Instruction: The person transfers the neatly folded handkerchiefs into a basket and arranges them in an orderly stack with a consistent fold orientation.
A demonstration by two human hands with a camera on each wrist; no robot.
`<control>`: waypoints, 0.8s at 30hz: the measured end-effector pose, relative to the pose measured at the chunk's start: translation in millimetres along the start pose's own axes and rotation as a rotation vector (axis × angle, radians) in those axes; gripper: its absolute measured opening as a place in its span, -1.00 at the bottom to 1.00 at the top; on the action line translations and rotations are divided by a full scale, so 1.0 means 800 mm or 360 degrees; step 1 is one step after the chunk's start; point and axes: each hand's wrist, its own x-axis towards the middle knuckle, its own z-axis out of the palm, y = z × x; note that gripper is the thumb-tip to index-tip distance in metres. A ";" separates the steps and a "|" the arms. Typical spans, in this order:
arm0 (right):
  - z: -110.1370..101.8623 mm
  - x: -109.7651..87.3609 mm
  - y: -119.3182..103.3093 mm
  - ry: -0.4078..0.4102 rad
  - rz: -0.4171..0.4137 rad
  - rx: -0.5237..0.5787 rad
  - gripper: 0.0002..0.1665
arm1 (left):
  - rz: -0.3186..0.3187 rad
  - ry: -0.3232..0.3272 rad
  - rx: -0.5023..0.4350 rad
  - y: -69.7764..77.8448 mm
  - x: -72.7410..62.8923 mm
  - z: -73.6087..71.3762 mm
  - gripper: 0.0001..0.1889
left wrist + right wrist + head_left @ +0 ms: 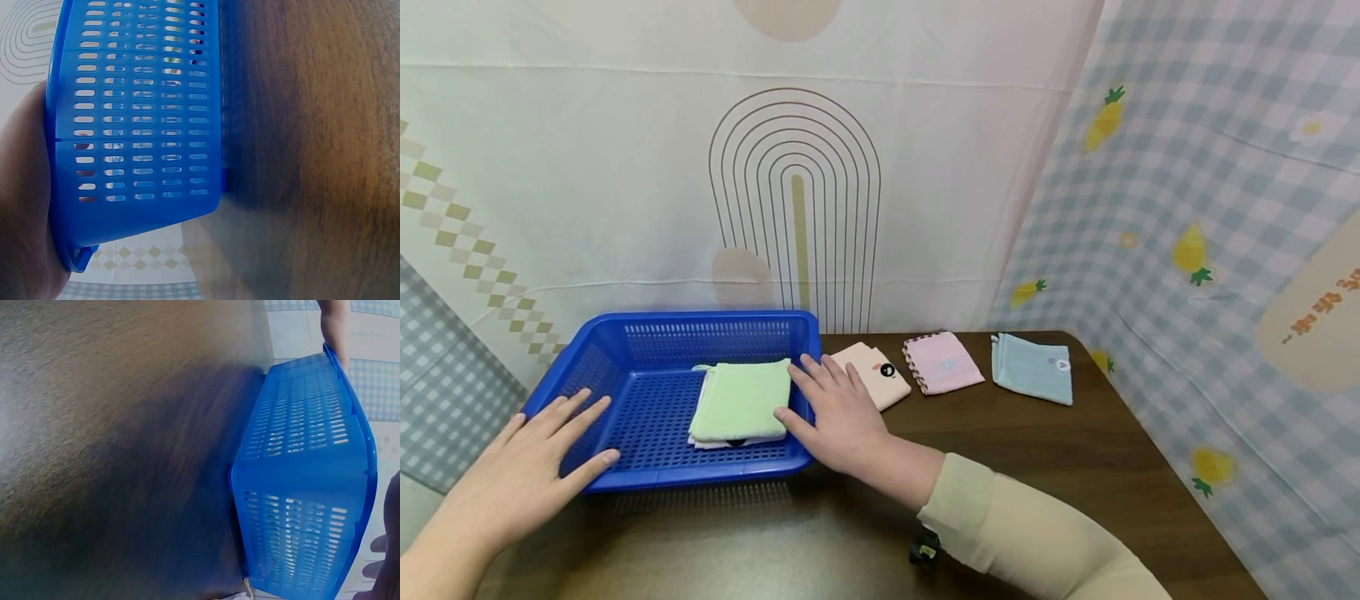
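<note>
A blue plastic basket with slotted walls stands on the dark wooden table. Inside it, toward the right end, lies a folded light green towel over a whitish one. My left hand is at the basket's left end, fingers spread and straight over the rim, thumb near the front corner. At the other end, my right hand reaches over the right rim with extended fingers, its fingertips at the green towel's edge. From the left wrist, the hand shows right along the rim.
On the table right of the basket lie a folded cream towel with a black round eye, a pink towel with a checked edge and a light blue towel. Behind hangs a patterned white curtain; a checked cloth hangs at right.
</note>
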 end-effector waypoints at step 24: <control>-0.001 -0.021 0.042 0.0024 0.0099 0.0026 -0.17 | 0.0014 0.0010 -0.0011 -0.002 0.000 0.001 -0.14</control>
